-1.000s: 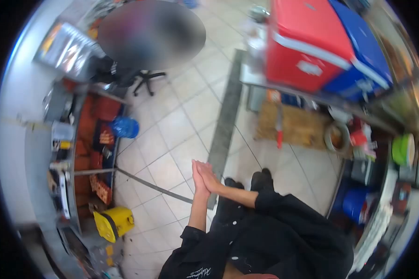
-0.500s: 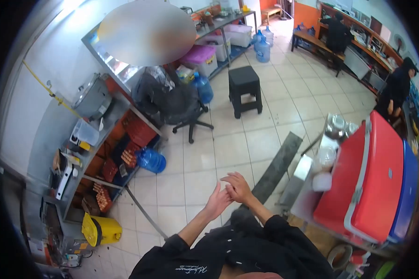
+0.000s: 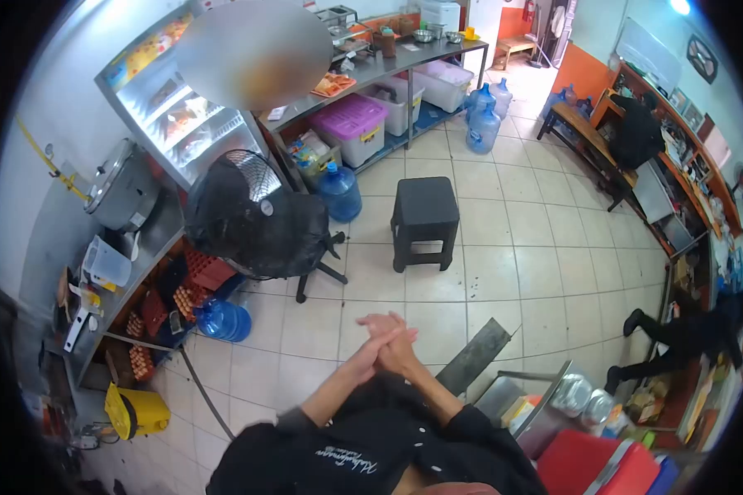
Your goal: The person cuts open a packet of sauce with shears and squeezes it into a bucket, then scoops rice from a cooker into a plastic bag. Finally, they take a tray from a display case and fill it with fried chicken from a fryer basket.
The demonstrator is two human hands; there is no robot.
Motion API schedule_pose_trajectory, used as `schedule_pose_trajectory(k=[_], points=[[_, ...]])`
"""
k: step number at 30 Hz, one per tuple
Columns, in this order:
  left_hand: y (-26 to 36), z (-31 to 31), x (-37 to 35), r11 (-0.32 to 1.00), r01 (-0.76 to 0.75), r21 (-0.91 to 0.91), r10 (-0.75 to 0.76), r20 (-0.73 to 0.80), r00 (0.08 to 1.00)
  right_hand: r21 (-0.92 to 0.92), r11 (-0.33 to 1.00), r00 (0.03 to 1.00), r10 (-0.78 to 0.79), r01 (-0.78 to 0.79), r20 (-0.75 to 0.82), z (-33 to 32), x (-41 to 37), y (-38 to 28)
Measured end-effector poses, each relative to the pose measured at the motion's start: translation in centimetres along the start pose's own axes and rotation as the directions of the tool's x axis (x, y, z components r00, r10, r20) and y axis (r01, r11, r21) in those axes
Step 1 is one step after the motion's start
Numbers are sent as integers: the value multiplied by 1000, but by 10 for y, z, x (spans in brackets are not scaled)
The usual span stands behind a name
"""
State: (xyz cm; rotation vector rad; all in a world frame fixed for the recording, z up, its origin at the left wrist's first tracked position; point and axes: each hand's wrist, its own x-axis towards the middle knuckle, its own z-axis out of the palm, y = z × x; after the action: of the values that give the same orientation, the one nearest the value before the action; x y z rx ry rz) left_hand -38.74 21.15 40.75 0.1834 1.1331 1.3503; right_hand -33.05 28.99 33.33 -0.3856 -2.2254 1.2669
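Head cam: L hand & R hand touching, fingers crossed over each other; can't tell if closed. Blk stool on tiled floor beyond hands, near wheeled chair.

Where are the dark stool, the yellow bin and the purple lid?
Dark stool (image 3: 426,200), head view, on its seat.
Yellow bin (image 3: 150,412), head view, on its side.
Purple lid (image 3: 349,120), head view, on its top.
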Motion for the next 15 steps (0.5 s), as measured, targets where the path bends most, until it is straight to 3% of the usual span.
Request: schedule_pose_trajectory(k=[1, 2, 3, 4, 5, 7, 9, 10, 11, 13, 14, 15], points=[[29, 22, 27, 962, 92, 257, -105, 38, 994, 42, 996, 997, 75, -75, -2, -26, 19, 19], [37, 32, 72, 966, 89, 241, -103, 46, 994, 57, 995, 994, 84, -80, -70, -65, 36, 18], [34, 33, 125, 939, -80, 335, -49, 359, 932, 54, 996, 987, 77, -70, -143, -104, 49, 22], [37, 43, 164, 890, -266, 370, -33, 635, 772, 57, 996, 973, 72, -61, -219, -142, 57, 26], [49, 67, 192, 893, -259, 368, -34, 630, 776, 196, 970, 956, 185, -141, -229, -182, 63, 24], [70, 120, 255, 699, -224, 679, -360, 605, 710, 522, 813, 884, 416, -256, -214, -252, 62, 33], [82, 177, 313, 776, -380, 504, -279, 814, 510, 754, 656, 837, 399, 25, -375, -306, 47, 60], [86, 196, 340, 524, -514, 679, -301, 712, 634, 786, 607, 831, 372, 118, -413, -335, 49, 62], [63, 200, 391, 354, -594, 722, -283, 688, 668, 788, 607, 838, 371, 108, -401, -359, 43, 86], [41, 206, 473, 292, -576, 763, -251, 642, 724, 700, 714, 660, 526, 1, -537, -406, 25, 137], [35, 201, 503, 293, -553, 780, -117, 603, 789, 714, 700, 561, 586, 13, -584, -423, 29, 152], [27, 188, 524, 300, -524, 797, 17, 545, 838, 722, 692, 564, 599, -6, -569, -440, 24, 174]])
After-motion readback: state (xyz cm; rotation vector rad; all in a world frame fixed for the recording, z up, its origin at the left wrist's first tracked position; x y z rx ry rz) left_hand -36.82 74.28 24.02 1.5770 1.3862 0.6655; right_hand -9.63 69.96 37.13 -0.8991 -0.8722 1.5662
